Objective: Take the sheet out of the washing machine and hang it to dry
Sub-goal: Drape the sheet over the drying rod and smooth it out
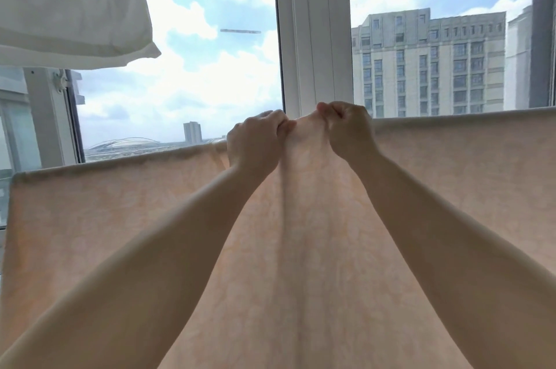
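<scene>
A pale peach sheet (120,218) with a faint flower pattern hangs spread across the whole width in front of me, its top edge folded over a line or rod that I cannot see. My left hand (255,140) and my right hand (349,128) are raised close together at the middle of that top edge. Each grips a pinch of the cloth with curled fingers, lifting a small peak of fabric between them. Long folds run down from that peak between my forearms.
A white cloth (69,4) hangs at the upper left, above the sheet. Behind the sheet stands a window with a thick white frame post (313,37); an open casement (45,116) is at the left. Buildings and sky lie beyond the glass.
</scene>
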